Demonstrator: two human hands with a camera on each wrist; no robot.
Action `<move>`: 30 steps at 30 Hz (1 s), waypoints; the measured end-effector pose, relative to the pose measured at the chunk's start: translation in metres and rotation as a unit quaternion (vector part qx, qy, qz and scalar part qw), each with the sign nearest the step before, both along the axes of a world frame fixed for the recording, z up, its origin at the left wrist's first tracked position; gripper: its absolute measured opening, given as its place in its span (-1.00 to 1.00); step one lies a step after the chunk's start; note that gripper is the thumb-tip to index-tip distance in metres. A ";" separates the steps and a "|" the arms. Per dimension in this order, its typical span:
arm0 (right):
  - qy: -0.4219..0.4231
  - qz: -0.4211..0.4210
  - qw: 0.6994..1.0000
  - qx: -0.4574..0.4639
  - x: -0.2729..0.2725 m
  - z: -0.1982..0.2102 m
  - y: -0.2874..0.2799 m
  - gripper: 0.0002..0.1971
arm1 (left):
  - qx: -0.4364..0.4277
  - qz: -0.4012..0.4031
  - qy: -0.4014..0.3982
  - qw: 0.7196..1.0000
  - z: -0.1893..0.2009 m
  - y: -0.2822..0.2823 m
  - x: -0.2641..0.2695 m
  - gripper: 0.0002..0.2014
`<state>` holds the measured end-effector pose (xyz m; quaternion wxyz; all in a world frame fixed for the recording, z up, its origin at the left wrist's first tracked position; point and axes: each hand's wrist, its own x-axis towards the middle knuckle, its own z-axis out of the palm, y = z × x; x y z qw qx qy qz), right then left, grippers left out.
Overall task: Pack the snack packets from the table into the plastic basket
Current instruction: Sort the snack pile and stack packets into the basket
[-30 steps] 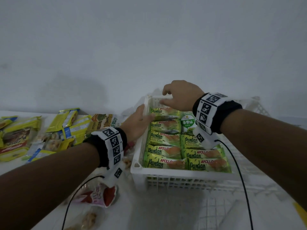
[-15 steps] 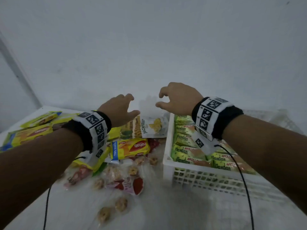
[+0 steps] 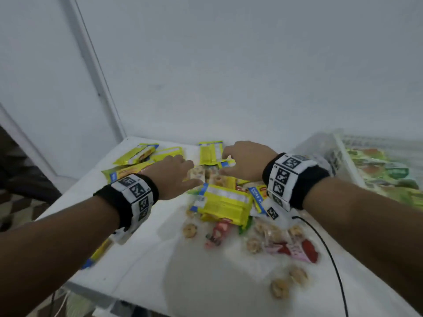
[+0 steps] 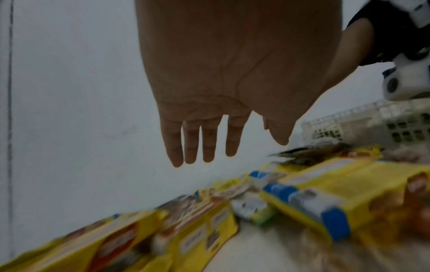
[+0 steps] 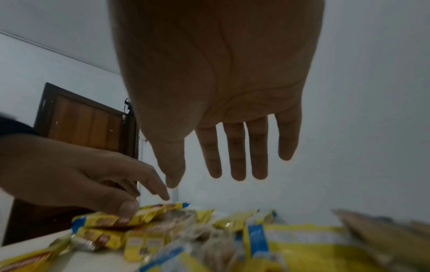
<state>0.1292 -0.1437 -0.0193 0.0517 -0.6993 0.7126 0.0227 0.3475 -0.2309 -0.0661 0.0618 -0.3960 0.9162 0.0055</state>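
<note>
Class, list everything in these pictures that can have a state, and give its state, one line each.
Left hand: open, fingers straight, holding nothing, above the packets.
Right hand: open, empty, above the pile.
Plastic basket: upright on the table, partly filled with green packets.
Yellow packets: sealed, lying loose in a pile on the table.
Clear cookie packets: lying flat on the table.
Brown door: closed.

yellow snack packets (image 3: 225, 203) strewn on table, basket (image 3: 348, 161) right

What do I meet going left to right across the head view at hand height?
Yellow packets at the table's back left → left hand → right hand → white plastic basket with green packets.
</note>
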 end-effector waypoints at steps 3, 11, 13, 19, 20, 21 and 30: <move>-0.005 0.011 0.999 0.046 0.025 -0.026 -0.012 -0.42 | 0.002 0.008 -0.026 1.000 -0.015 -0.019 0.029 -0.33; -0.009 0.032 0.998 0.056 0.038 -0.056 -0.051 -0.40 | 0.005 0.093 -0.023 0.995 -0.033 -0.052 0.063 -0.11; -0.006 0.045 0.997 0.061 0.039 -0.056 -0.063 -0.38 | 0.009 0.113 -0.049 0.992 -0.031 -0.060 0.071 0.01; 0.003 0.077 0.995 0.068 0.053 -0.055 -0.088 -0.35 | 0.030 0.131 -0.121 0.983 -0.034 -0.073 0.090 0.08; 0.002 0.085 0.994 0.064 0.057 -0.054 -0.090 -0.34 | 0.027 0.129 -0.111 0.985 -0.035 -0.074 0.092 0.01; 0.002 0.091 0.994 0.061 0.062 -0.053 -0.092 -0.33 | 0.022 0.124 -0.100 0.987 -0.035 -0.075 0.093 -0.06; -0.014 0.099 0.991 0.090 0.116 -0.052 -0.120 -0.27 | -0.017 -0.009 -0.051 0.998 -0.024 -0.090 0.108 -0.59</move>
